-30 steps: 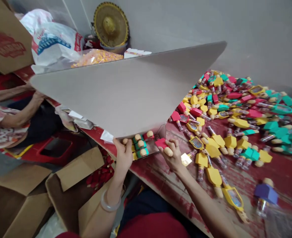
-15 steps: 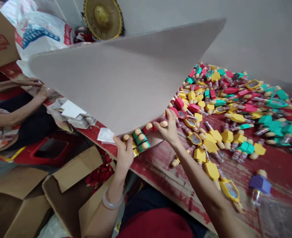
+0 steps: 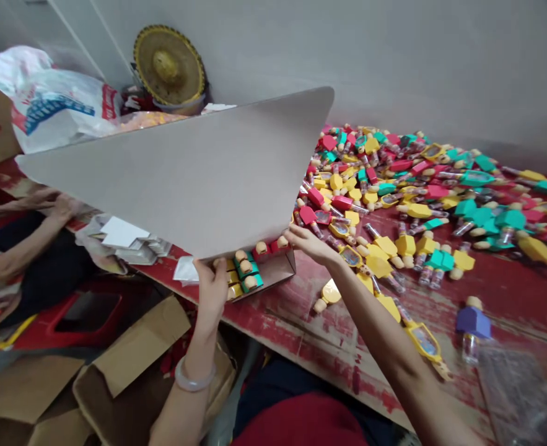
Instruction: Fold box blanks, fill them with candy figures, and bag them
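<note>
A shallow cardboard box (image 3: 273, 284) with a tall grey raised lid (image 3: 184, 179) stands at the table's front edge. Yellow, green (image 3: 248, 282) and red toy pieces with round wood-coloured knobs stand in rows inside it. My left hand (image 3: 212, 286) grips its left end, thumb on the inside by the yellow pieces. At the far right corner, my right hand (image 3: 311, 245) has its fingertips on a red piece (image 3: 282, 242) beside the lid; part of the grip is hidden. The box's right front part shows bare cardboard.
A big heap of red, yellow and green pieces (image 3: 380, 248) covers the table to the right. One purple piece (image 3: 472, 323) stands near a clear plastic bag (image 3: 519, 390). White cards (image 3: 127, 238) are stacked left; a co-worker's hands (image 3: 59, 207) are beyond. Open cartons (image 3: 138, 347) stand below.
The red piece at my right hand has moved left into the box's back row. The lid leans differently, its upper right corner lower. My view has shifted slightly.
</note>
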A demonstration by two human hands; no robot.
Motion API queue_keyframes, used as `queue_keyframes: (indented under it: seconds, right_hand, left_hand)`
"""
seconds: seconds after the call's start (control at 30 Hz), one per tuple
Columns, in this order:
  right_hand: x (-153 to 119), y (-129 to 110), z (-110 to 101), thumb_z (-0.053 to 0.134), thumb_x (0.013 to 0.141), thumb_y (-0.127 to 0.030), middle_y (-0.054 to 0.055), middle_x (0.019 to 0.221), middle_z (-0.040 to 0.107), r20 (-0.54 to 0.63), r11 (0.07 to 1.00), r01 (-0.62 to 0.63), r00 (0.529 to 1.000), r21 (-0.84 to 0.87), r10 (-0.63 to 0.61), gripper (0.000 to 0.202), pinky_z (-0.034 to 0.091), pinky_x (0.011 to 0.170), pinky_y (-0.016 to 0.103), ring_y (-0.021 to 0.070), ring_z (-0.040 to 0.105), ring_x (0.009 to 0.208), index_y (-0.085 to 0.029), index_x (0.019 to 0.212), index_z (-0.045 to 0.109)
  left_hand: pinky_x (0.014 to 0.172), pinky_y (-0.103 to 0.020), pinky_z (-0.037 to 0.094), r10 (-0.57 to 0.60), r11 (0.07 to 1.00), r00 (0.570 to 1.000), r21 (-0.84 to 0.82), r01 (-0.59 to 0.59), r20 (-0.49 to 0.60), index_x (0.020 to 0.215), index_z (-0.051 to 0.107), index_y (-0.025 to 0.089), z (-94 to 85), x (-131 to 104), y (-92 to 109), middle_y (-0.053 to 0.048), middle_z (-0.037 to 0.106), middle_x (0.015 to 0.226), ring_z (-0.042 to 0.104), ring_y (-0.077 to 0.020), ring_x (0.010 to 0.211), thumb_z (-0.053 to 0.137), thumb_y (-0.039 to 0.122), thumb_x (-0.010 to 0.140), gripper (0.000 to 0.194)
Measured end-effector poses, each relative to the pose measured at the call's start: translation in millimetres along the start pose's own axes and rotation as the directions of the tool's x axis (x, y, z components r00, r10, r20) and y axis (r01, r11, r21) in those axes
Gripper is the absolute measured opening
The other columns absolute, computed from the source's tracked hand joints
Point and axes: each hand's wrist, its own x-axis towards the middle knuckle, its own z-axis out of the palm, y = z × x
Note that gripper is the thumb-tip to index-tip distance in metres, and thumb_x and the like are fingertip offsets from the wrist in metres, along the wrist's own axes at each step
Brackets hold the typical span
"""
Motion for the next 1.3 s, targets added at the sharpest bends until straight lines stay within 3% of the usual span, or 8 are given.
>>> queue_keyframes:
  seconds: [0.33, 0.5, 0.6, 0.7, 0.93, 1.0, 1.13, 1.3]
  right_hand:
    - [9, 10, 6, 0.064, 0.091, -0.039, 0.007, 0.112, 0.070, -0.071, 0.996, -0.005, 0.997, 0.085, 0.011, 0.036, 0.053, 0.092, 0.035, 0.0188, 0.065, 0.100, -0.018, 0.119, 0.055]
    - [9, 14, -65, 0.060, 0.095, -0.040, 0.010, 0.116, 0.071, -0.080, 0.964, -0.040, 0.997, -0.261, 0.019, 0.033, 0.053, 0.091, 0.035, 0.0234, 0.066, 0.105, -0.017, 0.118, 0.066]
    - [28, 33, -115, 0.055, 0.096, -0.031, 0.018, 0.128, 0.067, -0.420, 0.680, -0.362, 0.903, -0.637, 0.087, 0.038, 0.049, 0.093, 0.038, 0.0310, 0.061, 0.115, -0.012, 0.128, 0.062]
    - [46, 59, -128, 0.053, 0.094, -0.021, 0.024, 0.139, 0.060, -0.462, 0.350, -0.474, 0.878, -0.808, 0.122, 0.050, 0.042, 0.100, 0.044, 0.0367, 0.053, 0.126, -0.009, 0.141, 0.052]
    - [2, 80, -104, 0.062, 0.084, -0.023, 0.029, 0.127, 0.062, -0.468, 0.237, -0.490, 0.872, -0.839, 0.145, 0.046, 0.040, 0.100, 0.043, 0.0381, 0.053, 0.122, 0.000, 0.124, 0.061]
    - [-23, 69, -107, 0.068, 0.081, -0.033, 0.028, 0.123, 0.063, -0.517, 0.323, -0.535, 0.843, -0.780, 0.147, 0.049, 0.042, 0.099, 0.045, 0.0397, 0.052, 0.122, -0.002, 0.118, 0.065]
    - [-72, 34, -107, 0.066, 0.079, -0.047, 0.013, 0.119, 0.068, -0.489, 0.902, -0.369, 0.843, -0.224, 0.223, 0.060, 0.051, 0.083, 0.036, 0.0274, 0.064, 0.103, -0.016, 0.131, 0.060]
    - [-100, -5, -57, 0.081, 0.072, -0.045, 0.004, 0.104, 0.070, -0.248, 0.964, -0.148, 0.947, 0.219, 0.202, 0.061, 0.054, 0.069, 0.031, 0.0197, 0.066, 0.081, -0.025, 0.126, 0.062]
  left_hand:
    - [0.100, -0.040, 0.049, 0.024, 0.997, 0.999, 0.069, -0.022, -0.030, 0.099, 0.039, 0.024, 0.5, 13, -6, -0.002, 0.054, 0.099, 0.056, -0.0213, 0.100, 0.070, 0.043, 0.081, 0.040]
    - [0.092, -0.038, 0.051, 0.028, 0.996, 0.999, 0.087, -0.026, -0.025, 0.097, 0.041, 0.024, -3.4, 12, -4, -0.002, 0.055, 0.095, 0.056, -0.0211, 0.095, 0.068, 0.047, 0.082, 0.039]
    - [0.095, -0.038, 0.051, 0.027, 0.996, 0.999, 0.090, -0.024, -0.025, 0.097, 0.041, 0.024, -3.6, 11, -3, -0.002, 0.057, 0.096, 0.058, -0.0219, 0.099, 0.068, 0.049, 0.082, 0.040]
    - [0.100, -0.040, 0.049, 0.023, 0.996, 0.999, 0.085, -0.020, -0.035, 0.097, 0.041, 0.024, -2.8, 9, -2, -0.004, 0.058, 0.100, 0.059, -0.0232, 0.103, 0.066, 0.053, 0.083, 0.041]
    - [0.097, -0.039, 0.050, 0.026, 0.999, 1.000, 0.038, -0.026, -0.014, 0.098, 0.040, 0.024, -2.3, 7, -3, -0.004, 0.059, 0.100, 0.059, -0.0230, 0.102, 0.066, 0.052, 0.083, 0.040]
    - [0.097, -0.039, 0.051, 0.022, 0.999, 0.999, 0.025, -0.021, -0.026, 0.098, 0.040, 0.024, -1.6, 9, -4, -0.004, 0.058, 0.100, 0.059, -0.0234, 0.102, 0.067, 0.047, 0.083, 0.039]
    - [0.099, -0.039, 0.050, 0.005, 1.000, 0.999, 0.007, -0.005, -0.045, 0.096, 0.040, 0.024, 0.7, 13, -7, -0.004, 0.056, 0.098, 0.059, -0.0240, 0.103, 0.069, 0.043, 0.081, 0.038]
    - [0.103, -0.038, 0.048, 0.017, 1.000, 1.000, -0.018, -0.018, -0.014, 0.101, 0.042, 0.023, 2.3, 9, -4, -0.005, 0.058, 0.104, 0.060, -0.0229, 0.106, 0.069, 0.045, 0.084, 0.038]
